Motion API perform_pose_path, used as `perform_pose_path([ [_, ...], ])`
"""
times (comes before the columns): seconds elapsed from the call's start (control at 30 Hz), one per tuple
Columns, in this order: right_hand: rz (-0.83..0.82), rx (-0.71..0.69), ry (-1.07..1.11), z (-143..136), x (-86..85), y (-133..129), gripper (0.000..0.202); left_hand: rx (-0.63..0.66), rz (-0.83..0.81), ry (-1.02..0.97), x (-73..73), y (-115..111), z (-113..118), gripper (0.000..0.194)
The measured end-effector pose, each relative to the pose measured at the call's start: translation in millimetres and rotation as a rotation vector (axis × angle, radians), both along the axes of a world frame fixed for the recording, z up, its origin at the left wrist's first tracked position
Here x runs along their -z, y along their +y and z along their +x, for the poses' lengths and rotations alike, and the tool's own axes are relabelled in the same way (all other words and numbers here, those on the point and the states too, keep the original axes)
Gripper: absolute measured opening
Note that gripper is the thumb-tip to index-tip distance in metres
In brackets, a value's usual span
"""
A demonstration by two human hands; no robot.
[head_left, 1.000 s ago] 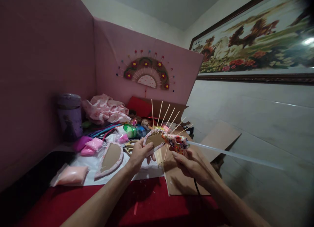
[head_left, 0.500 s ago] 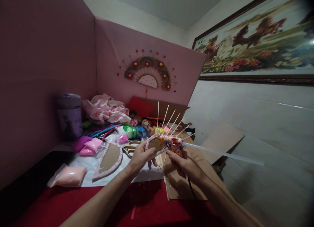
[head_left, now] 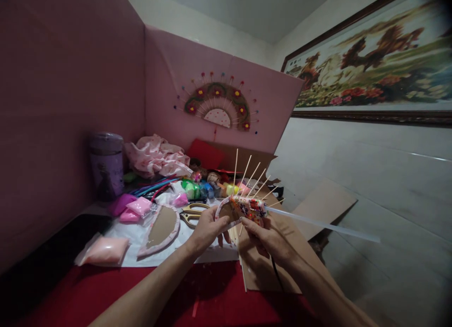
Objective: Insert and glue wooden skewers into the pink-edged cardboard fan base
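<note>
Between the thumb and fingers of my left hand [head_left: 209, 227] is a half-round cardboard piece [head_left: 226, 211] with a fabric-covered rim. Several thin wooden sticks [head_left: 250, 176] fan out from its curved edge, up and to the right. My right hand [head_left: 264, 232] is wrapped around a glue gun [head_left: 253, 209] with a colourful pattern; a long clear glue stick [head_left: 318, 223] juts from its back and a dark cord hangs below. The gun's front lies over the cardboard piece, so its nozzle is hard to make out.
A second half-round cardboard piece [head_left: 160, 232] lies on white paper, left of gold-handled scissors [head_left: 192, 215]. Bags of coloured clay [head_left: 108, 249], pink cloth [head_left: 157, 155] and a purple tumbler [head_left: 107, 167] stand around. Brown cardboard [head_left: 268, 270] lies under my right hand; a finished fan [head_left: 217, 105] decorates the pink board behind.
The view has shifted slightly, so most things appear a little further right. Both hands keep their holds on the cardboard piece and the glue gun, with hardly any movement between them.
</note>
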State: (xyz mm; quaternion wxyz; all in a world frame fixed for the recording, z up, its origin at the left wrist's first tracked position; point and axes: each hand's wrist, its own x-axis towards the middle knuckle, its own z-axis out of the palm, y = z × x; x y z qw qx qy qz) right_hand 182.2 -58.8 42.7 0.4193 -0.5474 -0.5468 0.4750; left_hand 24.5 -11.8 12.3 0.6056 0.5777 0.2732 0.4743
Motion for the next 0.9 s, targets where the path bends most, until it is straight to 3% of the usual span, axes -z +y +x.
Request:
perform_pose_path([
  [0.9, -0.005, -0.009, -0.065, 5.4, 3.8, 3.5, 0.051, 0.039, 0.013, -0.018, 3.2, 1.3, -0.7, 0.032],
])
